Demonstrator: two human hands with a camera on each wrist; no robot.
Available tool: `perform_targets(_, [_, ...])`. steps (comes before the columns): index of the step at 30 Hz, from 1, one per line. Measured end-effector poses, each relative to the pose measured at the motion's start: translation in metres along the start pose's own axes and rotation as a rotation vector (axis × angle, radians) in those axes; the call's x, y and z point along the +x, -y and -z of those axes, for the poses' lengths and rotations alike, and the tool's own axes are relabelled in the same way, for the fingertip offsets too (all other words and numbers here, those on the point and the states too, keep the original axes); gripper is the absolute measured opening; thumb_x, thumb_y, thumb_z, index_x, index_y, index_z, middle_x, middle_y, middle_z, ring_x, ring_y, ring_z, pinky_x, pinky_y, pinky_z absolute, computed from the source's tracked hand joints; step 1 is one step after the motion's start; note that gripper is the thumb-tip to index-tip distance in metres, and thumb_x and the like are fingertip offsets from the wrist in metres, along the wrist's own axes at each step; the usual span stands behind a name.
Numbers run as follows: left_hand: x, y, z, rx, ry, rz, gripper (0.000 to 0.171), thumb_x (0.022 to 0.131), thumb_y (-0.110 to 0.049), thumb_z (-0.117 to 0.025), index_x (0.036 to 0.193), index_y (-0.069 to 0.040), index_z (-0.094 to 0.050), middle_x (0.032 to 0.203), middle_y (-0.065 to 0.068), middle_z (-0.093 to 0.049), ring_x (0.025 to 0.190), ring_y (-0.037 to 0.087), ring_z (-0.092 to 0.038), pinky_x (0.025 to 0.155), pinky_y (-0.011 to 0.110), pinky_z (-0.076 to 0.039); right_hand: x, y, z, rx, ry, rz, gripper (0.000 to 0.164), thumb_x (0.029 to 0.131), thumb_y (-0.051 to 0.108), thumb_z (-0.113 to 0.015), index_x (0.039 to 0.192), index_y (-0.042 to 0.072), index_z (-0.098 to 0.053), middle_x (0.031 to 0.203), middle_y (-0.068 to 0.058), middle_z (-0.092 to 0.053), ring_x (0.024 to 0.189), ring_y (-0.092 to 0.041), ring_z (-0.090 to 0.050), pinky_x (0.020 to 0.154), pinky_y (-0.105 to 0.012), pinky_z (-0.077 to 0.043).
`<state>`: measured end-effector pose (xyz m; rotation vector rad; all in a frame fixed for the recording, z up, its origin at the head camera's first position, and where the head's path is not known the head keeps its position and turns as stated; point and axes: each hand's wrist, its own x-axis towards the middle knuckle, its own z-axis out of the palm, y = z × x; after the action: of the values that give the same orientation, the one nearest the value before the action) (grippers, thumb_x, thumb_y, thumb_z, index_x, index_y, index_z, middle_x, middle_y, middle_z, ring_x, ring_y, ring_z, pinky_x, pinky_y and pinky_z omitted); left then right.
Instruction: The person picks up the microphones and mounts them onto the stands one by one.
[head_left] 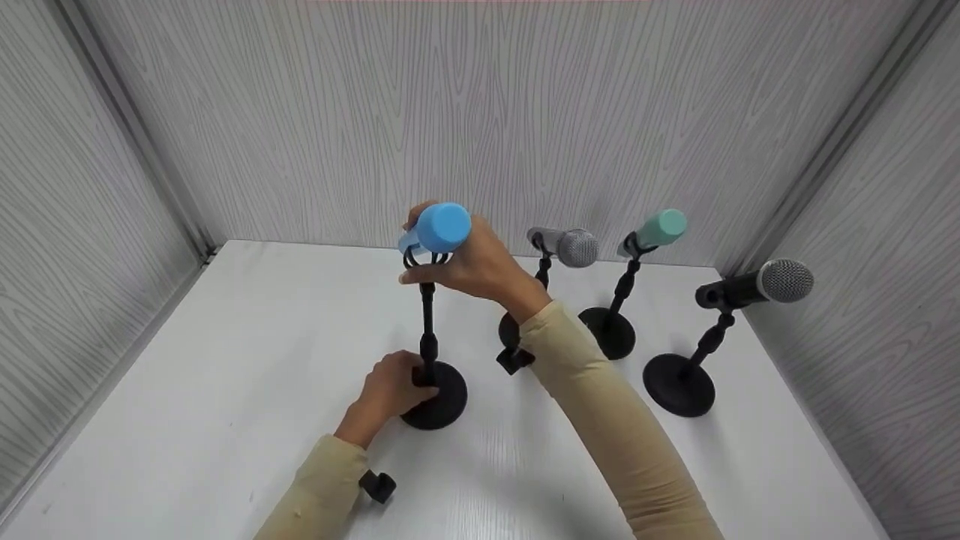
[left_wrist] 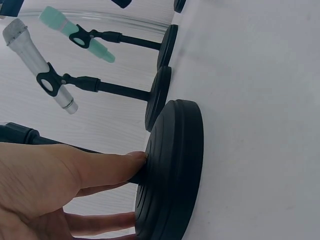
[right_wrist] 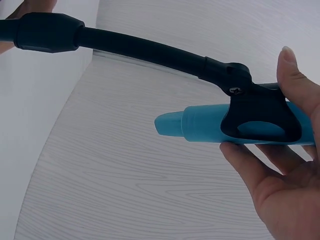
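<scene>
A blue microphone [head_left: 444,227] sits in the clip [right_wrist: 262,117] of a black microphone stand [head_left: 428,311], which is upright on the white table. My right hand [head_left: 484,262] holds the microphone at the clip; in the right wrist view its thumb [right_wrist: 295,77] lies on the clip side and the fingers press the microphone's other side. Low down, my left hand [head_left: 386,390] grips the stand's pole just above its round base [head_left: 448,405]. In the left wrist view the thumb [left_wrist: 112,170] lies along the pole and reaches the base, with the other fingers partly hidden.
To the right stand three more stands, with a silver microphone [head_left: 576,247], a mint-green microphone [head_left: 661,229] and a black microphone [head_left: 757,285] with a silver grille. My right forearm [head_left: 600,405] passes in front of the silver one's base. Wood-grain panels [head_left: 360,112] enclose the table [head_left: 187,420].
</scene>
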<state>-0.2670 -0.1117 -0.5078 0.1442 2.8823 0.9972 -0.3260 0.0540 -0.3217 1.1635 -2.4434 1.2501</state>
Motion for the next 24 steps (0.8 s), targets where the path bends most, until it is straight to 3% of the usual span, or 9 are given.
perform_targets(9, [0.0, -0.001, 0.002, -0.008, -0.008, 0.005, 0.034, 0.084, -0.017, -0.084, 0.109, 0.001, -0.07, 0.101, 0.013, -0.071, 0.095, 0.027, -0.069, 0.082, 0.046, -0.058, -0.004, 0.002, 0.004, -0.08, -0.022, 0.082, 0.049, 0.084, 0.025, -0.087, 0.123, 0.004, -0.065, 0.107, -0.009, -0.076, 0.106, -0.02, -0.072, 0.102, -0.039, -0.056])
perform_targets(14, [-0.001, -0.001, 0.003, -0.027, -0.013, 0.013, 0.034, 0.084, -0.016, -0.084, 0.11, 0.002, -0.069, 0.103, 0.014, -0.071, 0.097, 0.028, -0.069, 0.084, 0.046, -0.058, -0.004, 0.005, 0.005, -0.148, -0.016, 0.077, 0.044, 0.085, 0.028, -0.086, 0.116, 0.002, -0.069, 0.101, -0.009, -0.076, 0.094, -0.021, -0.071, 0.092, -0.039, -0.059])
perform_targets(20, [-0.001, 0.0, 0.001, -0.019, -0.006, 0.014, 0.035, 0.084, -0.016, -0.084, 0.11, 0.002, -0.069, 0.102, 0.014, -0.071, 0.096, 0.028, -0.069, 0.085, 0.046, -0.059, -0.004, -0.004, 0.0, -0.118, 0.046, 0.006, 0.059, 0.081, 0.034, -0.089, 0.127, 0.007, -0.061, 0.112, -0.007, -0.075, 0.105, -0.019, -0.071, 0.096, -0.037, -0.058])
perform_targets(24, [-0.002, 0.001, -0.001, -0.018, -0.011, -0.007, 0.034, 0.082, -0.016, -0.085, 0.107, 0.002, -0.07, 0.1, 0.014, -0.071, 0.095, 0.028, -0.069, 0.084, 0.046, -0.058, -0.007, -0.013, -0.003, -0.045, 0.061, -0.036, 0.058, 0.084, 0.031, -0.086, 0.13, 0.008, -0.059, 0.115, -0.007, -0.076, 0.111, -0.019, -0.073, 0.099, -0.035, -0.058])
